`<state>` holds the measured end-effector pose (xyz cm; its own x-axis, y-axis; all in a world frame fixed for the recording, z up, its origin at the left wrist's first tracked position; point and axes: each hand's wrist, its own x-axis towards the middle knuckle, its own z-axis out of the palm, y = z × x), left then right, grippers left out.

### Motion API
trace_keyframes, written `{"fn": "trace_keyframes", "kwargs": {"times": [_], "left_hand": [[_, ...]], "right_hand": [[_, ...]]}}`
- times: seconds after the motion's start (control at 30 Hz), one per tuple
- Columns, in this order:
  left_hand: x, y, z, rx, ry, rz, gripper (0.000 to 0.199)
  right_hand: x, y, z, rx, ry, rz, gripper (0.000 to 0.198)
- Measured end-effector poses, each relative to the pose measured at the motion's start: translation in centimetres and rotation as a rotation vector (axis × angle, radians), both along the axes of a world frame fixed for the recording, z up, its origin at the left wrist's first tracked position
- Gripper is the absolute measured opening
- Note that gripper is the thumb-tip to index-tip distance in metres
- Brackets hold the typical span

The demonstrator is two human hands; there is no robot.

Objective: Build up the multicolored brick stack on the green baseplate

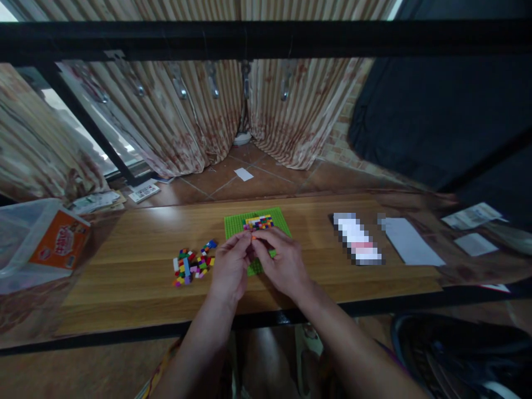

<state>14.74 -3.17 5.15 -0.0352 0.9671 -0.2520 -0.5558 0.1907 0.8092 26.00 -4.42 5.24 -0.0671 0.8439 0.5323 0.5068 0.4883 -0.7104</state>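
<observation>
My left hand (231, 266) and my right hand (283, 259) meet over the green baseplate (233, 224), fingers pinched together. A small orange toy brick (254, 238) shows between their fingertips; most of it is covered. Just beyond the fingers, a block of multicoloured bricks (260, 221) sits on the plate, partly hidden by my hands. Loose toy bricks (193, 265) in many colours lie in a pile on the wooden table (137, 266), left of my left hand.
A clear plastic box (31, 221) with an orange label stands at the left. Right of the baseplate lies a pixelated, phone-like object (357, 238), with a white sheet (411, 241) beyond it. A dark bar (266, 40) crosses above, with hooks hanging before the curtains.
</observation>
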Motion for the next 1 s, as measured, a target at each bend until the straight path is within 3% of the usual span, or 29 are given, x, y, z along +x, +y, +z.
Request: {"fn": "trace_keyframes", "kwargs": {"times": [0.33, 1.0], "left_hand": [[-0.41, -0.22, 0.30, -0.026, 0.074, -0.056, 0.030], [-0.12, 0.06, 0.32, -0.020, 0.087, 0.013, 0.031]], "right_hand": [[-0.43, 0.64, -0.08, -0.069, 0.004, -0.018, 0.019], [-0.08, 0.65, -0.49, -0.091, 0.035, 0.013, 0.020]]}}
